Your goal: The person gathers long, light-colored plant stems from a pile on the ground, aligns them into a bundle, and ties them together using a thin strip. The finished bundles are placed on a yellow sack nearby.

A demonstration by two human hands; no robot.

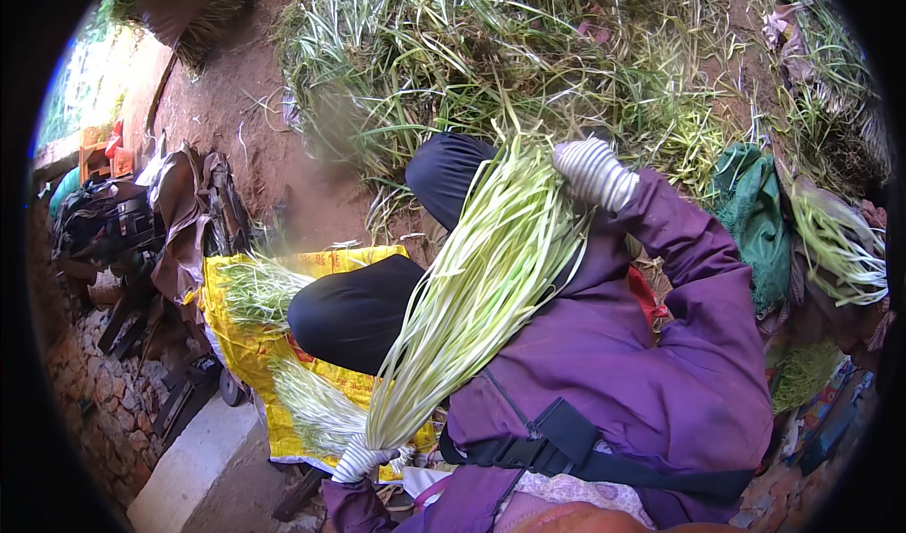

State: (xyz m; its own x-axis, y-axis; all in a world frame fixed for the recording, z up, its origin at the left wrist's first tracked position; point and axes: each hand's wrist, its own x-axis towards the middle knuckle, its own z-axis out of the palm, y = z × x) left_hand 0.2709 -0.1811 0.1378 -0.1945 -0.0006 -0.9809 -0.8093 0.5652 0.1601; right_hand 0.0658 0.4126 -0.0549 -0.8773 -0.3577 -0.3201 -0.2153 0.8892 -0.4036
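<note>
A long bundle of pale yellow-green leaves (481, 264) lies diagonally over my lap, its leaf tips fanned out towards the top. My left hand (357, 459), in a striped knit glove, grips the narrow whitish end. At the wide leafy end, my right hand (593, 172), gloved alike, is curled against the right edge and grips leaves there; its fingertips are partly hidden. Left of my legs a yellow printed sack (248, 363) is spread out, with one bunch of leaves (258, 292) near its top and another bunch (318, 405) lower down.
A large heap of green leafy plants (453, 52) lies beyond my knees on reddish soil (255, 158). A green mesh sack (750, 222) and more pale leaves (839, 250) are at the right. Dark bags and cloths (113, 214), a concrete slab (198, 462) and rubble (106, 391) lie left.
</note>
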